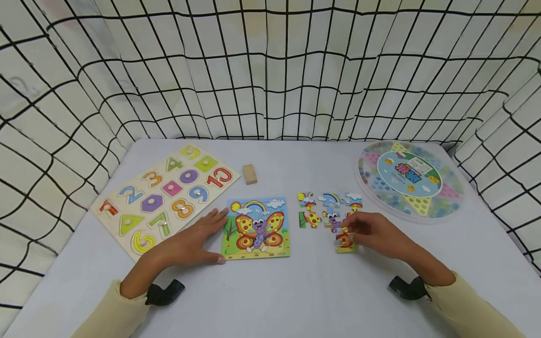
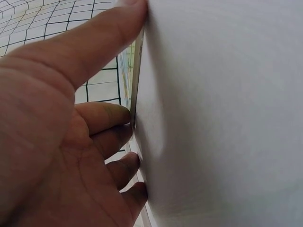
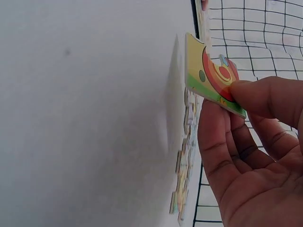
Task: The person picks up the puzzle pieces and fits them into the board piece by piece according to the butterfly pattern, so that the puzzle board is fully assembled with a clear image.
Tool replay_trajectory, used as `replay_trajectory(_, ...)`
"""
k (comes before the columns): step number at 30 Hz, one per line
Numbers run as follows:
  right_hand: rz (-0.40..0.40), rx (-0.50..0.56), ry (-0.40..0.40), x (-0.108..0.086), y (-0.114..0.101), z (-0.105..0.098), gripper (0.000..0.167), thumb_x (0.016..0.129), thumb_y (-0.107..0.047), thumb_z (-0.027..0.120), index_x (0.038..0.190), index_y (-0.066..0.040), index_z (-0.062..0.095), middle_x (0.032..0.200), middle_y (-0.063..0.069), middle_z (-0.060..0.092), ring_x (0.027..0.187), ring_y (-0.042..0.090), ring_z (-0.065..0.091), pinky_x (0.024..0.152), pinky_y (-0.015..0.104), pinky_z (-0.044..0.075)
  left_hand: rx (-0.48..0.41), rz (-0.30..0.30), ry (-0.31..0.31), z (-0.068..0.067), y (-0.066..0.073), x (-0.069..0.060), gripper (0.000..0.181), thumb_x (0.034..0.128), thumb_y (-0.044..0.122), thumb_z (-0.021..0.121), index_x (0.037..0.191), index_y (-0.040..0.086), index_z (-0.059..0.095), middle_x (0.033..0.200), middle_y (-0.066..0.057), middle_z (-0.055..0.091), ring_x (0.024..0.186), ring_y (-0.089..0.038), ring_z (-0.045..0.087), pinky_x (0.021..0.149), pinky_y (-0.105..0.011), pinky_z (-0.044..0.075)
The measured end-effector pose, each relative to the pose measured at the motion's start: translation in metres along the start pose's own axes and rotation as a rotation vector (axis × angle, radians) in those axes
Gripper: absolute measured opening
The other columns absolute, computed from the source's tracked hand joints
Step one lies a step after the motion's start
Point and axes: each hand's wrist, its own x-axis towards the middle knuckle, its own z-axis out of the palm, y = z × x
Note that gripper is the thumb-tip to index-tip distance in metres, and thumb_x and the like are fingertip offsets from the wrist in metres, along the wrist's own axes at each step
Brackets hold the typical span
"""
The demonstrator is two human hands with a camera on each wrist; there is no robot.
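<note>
A square butterfly puzzle board (image 1: pixel 255 230) lies flat on the white table. My left hand (image 1: pixel 189 243) rests at its left edge, thumb and fingers spread, touching the side; the left wrist view shows the fingertips (image 2: pixel 124 116) against the board's thin edge. To the right of the board, my right hand (image 1: pixel 378 234) pinches a jigsaw piece (image 3: pixel 215 75) between thumb and fingers. That piece shows a red and yellow swirl with a green strip, and is tilted up off the table. Several loose jigsaw pieces (image 1: pixel 313 219) lie in rows just beyond it, partly hidden by the right hand.
A wooden number board (image 1: pixel 171 188) lies at the left, partly behind the left hand. A small wooden block (image 1: pixel 250 174) is beyond the puzzle board. A round, clear-lidded game box (image 1: pixel 410 180) sits at the back right. Black netting (image 1: pixel 266 89) encloses the table's back and sides.
</note>
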Motion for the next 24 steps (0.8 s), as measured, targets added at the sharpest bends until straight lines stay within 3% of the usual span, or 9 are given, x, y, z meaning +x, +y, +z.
replay_trajectory(7,-0.011,-0.001,-0.025,0.01,-0.007,0.007,0.026,0.088,0.003,0.063,0.112,-0.006,0.068,0.094,0.006,0.06,0.084,0.023,0.055,0.067,0.024,0.05,-0.002,-0.008,-0.005,0.001,0.0,-0.002,0.1,0.078,0.05,0.077,0.153,0.007,0.028,0.162,-0.006,0.015,0.147,-0.033,0.005,0.114,-0.056,0.016)
replay_trajectory(17,-0.029,-0.016,-0.048,0.022,-0.01,0.017,0.019,0.089,-0.008,0.071,0.108,-0.007,0.067,0.092,0.001,0.063,0.085,0.021,0.058,0.071,0.025,0.053,-0.014,-0.012,-0.004,0.001,0.001,-0.002,0.099,0.0784,0.049,0.077,0.153,0.007,0.028,0.162,-0.006,0.015,0.147,-0.033,0.005,0.114,-0.057,0.016)
replay_trajectory(24,-0.023,-0.028,-0.061,0.032,-0.014,0.025,0.018,0.09,-0.008,0.07,0.108,-0.008,0.067,0.093,0.0,0.063,0.085,0.022,0.058,0.071,0.026,0.054,-0.006,-0.011,-0.007,0.0,0.001,-0.001,0.099,0.079,0.05,0.077,0.154,0.008,0.027,0.162,-0.005,0.014,0.148,-0.032,0.004,0.114,-0.056,0.016)
